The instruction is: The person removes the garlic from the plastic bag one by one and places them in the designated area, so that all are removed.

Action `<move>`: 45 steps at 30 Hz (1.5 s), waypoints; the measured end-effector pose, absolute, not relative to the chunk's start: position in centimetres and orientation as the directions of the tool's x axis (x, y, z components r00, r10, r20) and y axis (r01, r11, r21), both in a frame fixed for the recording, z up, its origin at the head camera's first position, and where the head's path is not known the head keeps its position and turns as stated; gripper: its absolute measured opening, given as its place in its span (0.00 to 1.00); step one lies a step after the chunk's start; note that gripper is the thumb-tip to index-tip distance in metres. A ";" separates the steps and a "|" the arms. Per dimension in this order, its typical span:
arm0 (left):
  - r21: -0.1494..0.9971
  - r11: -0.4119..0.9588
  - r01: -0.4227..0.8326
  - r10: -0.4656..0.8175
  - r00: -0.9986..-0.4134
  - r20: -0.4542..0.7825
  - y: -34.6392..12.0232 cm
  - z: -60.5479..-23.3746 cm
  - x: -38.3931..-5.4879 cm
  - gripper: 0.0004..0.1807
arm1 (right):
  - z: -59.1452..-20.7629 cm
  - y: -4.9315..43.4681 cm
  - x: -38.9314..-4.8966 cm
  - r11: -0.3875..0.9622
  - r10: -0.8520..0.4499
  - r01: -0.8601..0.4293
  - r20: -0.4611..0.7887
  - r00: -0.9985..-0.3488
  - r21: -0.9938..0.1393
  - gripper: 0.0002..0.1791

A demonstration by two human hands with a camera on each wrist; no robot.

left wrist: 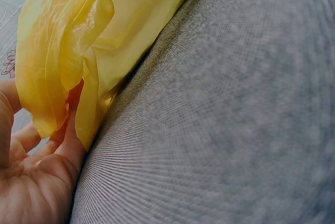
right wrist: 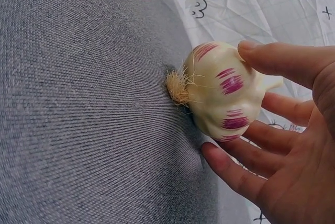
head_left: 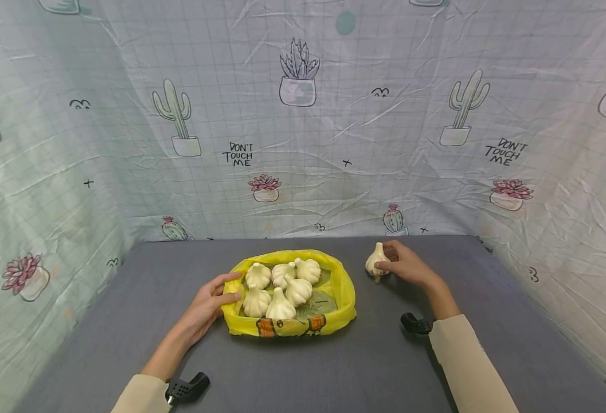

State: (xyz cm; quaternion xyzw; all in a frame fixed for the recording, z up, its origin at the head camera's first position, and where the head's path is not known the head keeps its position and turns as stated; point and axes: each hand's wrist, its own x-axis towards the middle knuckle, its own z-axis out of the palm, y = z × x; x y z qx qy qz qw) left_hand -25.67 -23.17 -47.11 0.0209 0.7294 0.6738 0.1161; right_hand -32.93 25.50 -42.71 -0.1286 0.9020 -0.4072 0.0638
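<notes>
A yellow plastic bag [head_left: 345, 287], its rim spread open, sits mid-table with several white garlic bulbs [head_left: 280, 307] inside. At the bag's left end my left hand [head_left: 204, 307] holds the edge, thumb in front and fingers behind. The left wrist view shows the crumpled bag [left wrist: 57, 51] between the thumb and fingers of that hand [left wrist: 39, 177]. To the right of the bag, my right hand [head_left: 411, 267] grips a single garlic bulb [head_left: 376, 261] by its side. In the right wrist view this bulb [right wrist: 222, 98] has purple streaks, and its straw-like roots are close to the tabletop.
The dark grey tabletop [head_left: 303, 373] surrounds the bag. Behind it and at both sides hangs a pale cloth [head_left: 333, 189] printed with cacti and lettering. A black wrist camera [head_left: 189, 387] is on the left wrist, another black camera [head_left: 416, 324] on the right.
</notes>
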 end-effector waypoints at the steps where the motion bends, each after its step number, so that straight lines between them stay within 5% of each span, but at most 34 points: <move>1: 0.988 0.091 -0.125 0.187 -0.972 -0.140 -23.2 -47.1 -25.7 0.35 | -42.7 25.5 -33.0 0.635 -0.279 -0.174 -0.013 -0.960 -0.753 0.41; 27: 0.988 0.079 -0.129 0.194 -0.971 -0.142 -23.2 -47.2 -25.6 0.35 | -38.3 24.5 -30.8 0.611 -0.234 -0.228 0.102 -0.967 -0.758 0.37; 45: 0.989 0.078 -0.123 0.187 -0.973 -0.135 -23.2 -47.1 -25.5 0.35 | -34.8 19.9 -28.8 0.548 -0.383 -0.427 0.238 -0.893 -0.719 0.34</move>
